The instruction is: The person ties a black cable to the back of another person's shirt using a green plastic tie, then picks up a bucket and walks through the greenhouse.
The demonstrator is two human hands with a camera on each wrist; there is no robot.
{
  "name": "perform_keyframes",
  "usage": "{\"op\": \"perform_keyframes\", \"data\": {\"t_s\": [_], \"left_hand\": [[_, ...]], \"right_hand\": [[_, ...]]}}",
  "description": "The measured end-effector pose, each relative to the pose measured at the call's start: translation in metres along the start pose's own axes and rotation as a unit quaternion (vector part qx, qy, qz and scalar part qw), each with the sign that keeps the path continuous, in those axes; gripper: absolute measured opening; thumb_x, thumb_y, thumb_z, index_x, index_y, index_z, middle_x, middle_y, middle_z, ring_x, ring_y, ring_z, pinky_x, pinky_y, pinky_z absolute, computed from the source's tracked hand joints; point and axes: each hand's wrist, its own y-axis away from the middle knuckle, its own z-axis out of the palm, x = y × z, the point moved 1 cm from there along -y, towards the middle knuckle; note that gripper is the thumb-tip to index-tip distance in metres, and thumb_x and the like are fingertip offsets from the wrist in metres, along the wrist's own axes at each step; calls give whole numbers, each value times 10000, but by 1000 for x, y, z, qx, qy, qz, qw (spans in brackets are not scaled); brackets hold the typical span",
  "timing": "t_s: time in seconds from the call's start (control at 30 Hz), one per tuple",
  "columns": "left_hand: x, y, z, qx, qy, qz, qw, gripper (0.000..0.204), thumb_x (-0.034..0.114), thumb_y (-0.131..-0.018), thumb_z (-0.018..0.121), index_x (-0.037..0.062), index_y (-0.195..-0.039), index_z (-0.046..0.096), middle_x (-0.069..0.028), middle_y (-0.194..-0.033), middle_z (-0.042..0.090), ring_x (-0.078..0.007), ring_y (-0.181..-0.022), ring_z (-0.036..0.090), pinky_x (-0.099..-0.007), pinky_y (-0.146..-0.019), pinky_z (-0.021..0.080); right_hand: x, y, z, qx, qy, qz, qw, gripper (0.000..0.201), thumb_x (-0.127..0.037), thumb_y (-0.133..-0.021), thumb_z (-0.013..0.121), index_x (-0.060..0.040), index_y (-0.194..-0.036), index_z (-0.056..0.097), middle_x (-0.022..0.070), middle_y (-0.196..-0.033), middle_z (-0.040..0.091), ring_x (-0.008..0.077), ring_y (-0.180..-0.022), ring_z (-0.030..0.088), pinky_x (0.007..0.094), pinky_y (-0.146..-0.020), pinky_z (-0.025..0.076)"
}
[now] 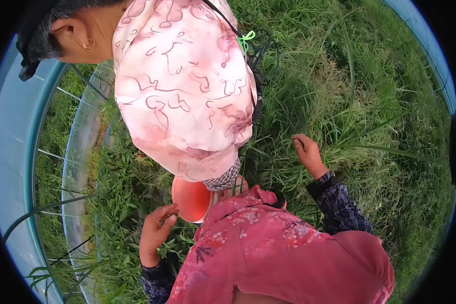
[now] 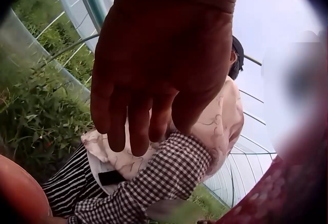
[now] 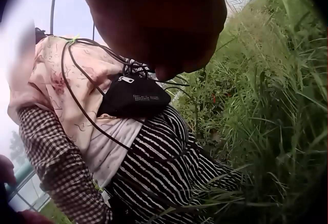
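My left hand [image 1: 156, 234] hangs with relaxed fingers beside a red bucket [image 1: 187, 197], its fingertips overlapping the rim's near-left side in the head view. In the left wrist view, the palm and loosely bent fingers [image 2: 137, 126] hold nothing, and the bucket [image 2: 20, 190] shows at lower left. Over the grass to the right, my right hand [image 1: 310, 154] has loosely curled fingers with nothing visible in them. Its fingers are mostly dark and hidden in the right wrist view. Another person in a pink patterned top [image 1: 187, 96] bends close in front, between my hands.
That person wears checked sleeves [image 2: 169, 165], striped trousers [image 3: 154, 157] and a black pouch [image 3: 136, 96] on a cord. Tall grass [image 1: 359, 101] spreads on the right, leafy plants [image 1: 119, 187] on the left. Blue greenhouse framing [image 1: 32, 177] curves along the left side.
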Motion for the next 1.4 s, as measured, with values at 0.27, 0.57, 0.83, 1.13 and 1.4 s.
{"op": "perform_keyframes", "data": {"t_s": [0.27,0.57,0.83,1.13,1.4], "left_hand": [[-218,41,70,-52,91,-221,970,373,178,-861,622,-16,-1176,575,-120,-969,661,-148,-864,615,-295,-779,479],[-216,45,103,2,172,-297,939,350,203,-855,618,19,-1153,607,-123,-954,663,-153,-867,621,-286,-767,487],[-219,46,116,34,135,-249,958,336,236,-842,640,1,-1083,635,-77,-804,647,-132,-670,600,-292,-630,495],[-353,79,176,84,-7,-265,961,330,365,-800,596,88,-957,682,-194,-903,662,-349,-814,646,-413,-744,498],[-405,86,223,-182,-398,-75,896,220,183,-769,607,134,-962,699,-126,-904,670,-292,-828,658,-344,-736,534]], "right_hand": [[35,45,32,-388,266,63,880,285,-257,-814,585,-79,-1030,636,171,-868,649,377,-850,609,456,-754,476],[-70,51,74,-584,283,-113,753,244,-258,-857,524,-54,-906,649,180,-832,638,370,-791,615,458,-675,491],[-119,44,79,-536,182,-241,788,305,-271,-860,496,-116,-1107,585,191,-795,635,369,-755,627,457,-662,496],[-91,51,92,-608,246,-207,726,360,-285,-864,509,-130,-1187,547,199,-929,626,363,-830,622,451,-706,487],[-74,48,127,-630,273,-184,704,429,-293,-882,500,-175,-1295,490,184,-1037,627,350,-929,613,420,-765,489]]}}
